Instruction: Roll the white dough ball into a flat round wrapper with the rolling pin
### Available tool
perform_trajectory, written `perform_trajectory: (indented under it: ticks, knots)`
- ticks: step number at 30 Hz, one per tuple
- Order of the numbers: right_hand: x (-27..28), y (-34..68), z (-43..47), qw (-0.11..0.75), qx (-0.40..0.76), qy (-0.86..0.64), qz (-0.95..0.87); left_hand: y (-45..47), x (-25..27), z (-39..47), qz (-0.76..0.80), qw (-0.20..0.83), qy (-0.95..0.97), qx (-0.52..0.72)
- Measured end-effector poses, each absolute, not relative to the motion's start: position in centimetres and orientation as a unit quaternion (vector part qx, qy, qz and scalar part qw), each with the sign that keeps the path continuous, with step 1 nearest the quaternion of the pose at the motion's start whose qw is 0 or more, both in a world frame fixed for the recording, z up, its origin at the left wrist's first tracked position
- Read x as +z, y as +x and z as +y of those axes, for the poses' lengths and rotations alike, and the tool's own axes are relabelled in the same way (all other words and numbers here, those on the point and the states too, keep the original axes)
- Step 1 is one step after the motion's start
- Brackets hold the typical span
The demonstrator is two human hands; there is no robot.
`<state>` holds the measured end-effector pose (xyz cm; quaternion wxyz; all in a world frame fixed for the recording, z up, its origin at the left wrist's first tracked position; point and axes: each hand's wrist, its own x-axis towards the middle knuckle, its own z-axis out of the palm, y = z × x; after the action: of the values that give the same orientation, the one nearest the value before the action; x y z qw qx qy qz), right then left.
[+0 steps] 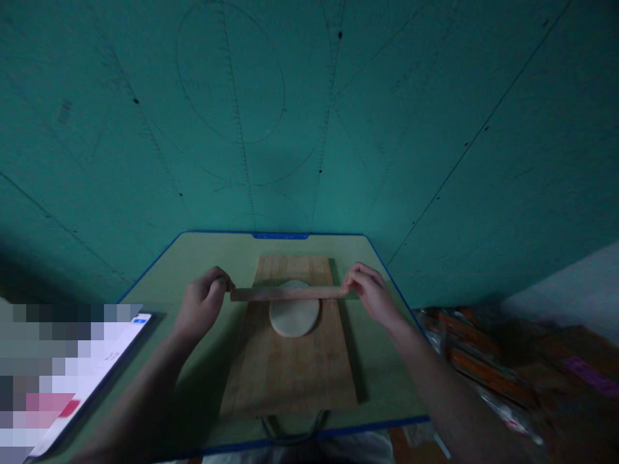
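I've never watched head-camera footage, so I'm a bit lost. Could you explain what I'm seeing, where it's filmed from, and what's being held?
There is no machine here: these are one person's bare hands, the left hand and the right hand. The single picture comes from a camera on that person's head, looking forward and down. On a blue-edged table lies a wooden board, bearing a flat, pale disc that looks like dough. The hands hold a rolling pin by its ends, across the disc. At far left is a bright screen, partly pixelated.

My slim wooden rolling pin (290, 294) crosswise over the far part of my flat, pale, round dough (294, 318).
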<state>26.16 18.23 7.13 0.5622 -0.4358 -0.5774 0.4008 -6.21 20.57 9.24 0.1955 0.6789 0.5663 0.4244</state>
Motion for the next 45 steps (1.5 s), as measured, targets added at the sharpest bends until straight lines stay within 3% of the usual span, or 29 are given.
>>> perform_trajectory:
  ticks: [45]
  knots:
    - [5.6,28.4,19.9,0.514,0.335,-0.53,-0.585,-7.8,7.7,21.9,0.612,0.181,0.653,0.408]
